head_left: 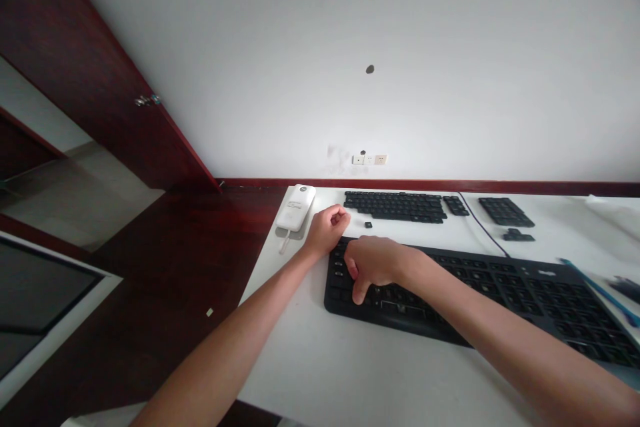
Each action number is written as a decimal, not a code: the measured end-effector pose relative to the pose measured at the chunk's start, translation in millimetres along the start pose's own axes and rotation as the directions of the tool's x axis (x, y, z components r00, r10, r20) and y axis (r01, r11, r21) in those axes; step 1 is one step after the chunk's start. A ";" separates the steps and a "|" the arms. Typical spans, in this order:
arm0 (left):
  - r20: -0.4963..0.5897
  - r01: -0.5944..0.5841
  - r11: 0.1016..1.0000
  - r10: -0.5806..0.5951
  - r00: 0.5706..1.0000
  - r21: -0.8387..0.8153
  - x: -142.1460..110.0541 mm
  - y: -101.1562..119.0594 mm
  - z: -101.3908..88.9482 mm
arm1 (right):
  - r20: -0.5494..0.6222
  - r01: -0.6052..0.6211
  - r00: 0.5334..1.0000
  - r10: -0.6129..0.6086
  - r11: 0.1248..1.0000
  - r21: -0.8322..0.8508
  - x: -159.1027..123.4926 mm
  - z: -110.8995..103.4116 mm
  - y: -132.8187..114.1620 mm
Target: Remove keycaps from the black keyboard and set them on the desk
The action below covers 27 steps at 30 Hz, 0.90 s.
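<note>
A black keyboard (420, 327) lies on the white table, with many of its keys off and bare sockets showing. My right hand (377, 261) is over its left end, fingers curled and thumb pointing down onto the keys. Whatever is under those fingers is hidden. My left hand (327, 227) is curled in a loose fist by the keyboard's upper left corner, and nothing shows in it. Behind the keyboard, loose black keycaps (395, 205) are laid out in rows. One single keycap (369, 225) sits apart, just right of my left hand.
A white device (296, 208) with a short cable stands at the table's (300, 333) left edge. Further keycap groups (506, 211) and arrow keys (518, 235) lie at the back right. A blue pen-like tool (603, 293) rests across the keyboard's right end. The keyboard cable (483, 223) runs backward.
</note>
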<state>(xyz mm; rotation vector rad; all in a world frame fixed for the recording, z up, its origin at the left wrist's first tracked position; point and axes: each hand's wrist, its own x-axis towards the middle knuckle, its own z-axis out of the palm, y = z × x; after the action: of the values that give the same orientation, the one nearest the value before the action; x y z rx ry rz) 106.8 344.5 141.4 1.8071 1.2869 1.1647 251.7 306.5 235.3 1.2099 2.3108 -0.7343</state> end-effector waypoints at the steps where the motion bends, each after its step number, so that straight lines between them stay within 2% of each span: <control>1: 0.005 0.001 1.000 -0.001 1.000 0.002 0.0 0.2 0.1 | 0.008 -0.023 1.000 0.023 0.999 -0.023 -1.5 -2.5 -3.9; 4: 0.013 0.004 1.000 -0.004 1.000 0.000 -0.3 0.6 0.4 | 0.000 -0.066 0.998 0.067 0.994 -0.090 -6.6 -7.0 -14.7; 16: 0.010 0.033 0.999 -0.032 0.999 -0.041 -1.4 4.1 2.6 | -0.004 -0.049 0.999 0.049 0.989 -0.142 -7.8 -8.5 -25.7; 21: 0.024 0.039 0.998 -0.038 0.999 -0.046 -1.3 3.6 2.2 | 0.004 -0.042 0.999 0.043 0.991 -0.126 -5.0 -7.3 -21.8; 27: 0.056 0.018 0.999 -0.016 0.998 -0.034 -1.5 2.0 1.8 | -0.058 -0.034 0.998 0.027 0.993 -0.117 -6.7 0.8 -19.3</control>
<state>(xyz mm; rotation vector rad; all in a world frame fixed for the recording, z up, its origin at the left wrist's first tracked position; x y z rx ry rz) 109.1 342.4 142.0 1.7881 1.2402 1.1129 239.1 292.7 243.6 1.2243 2.3401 -0.5519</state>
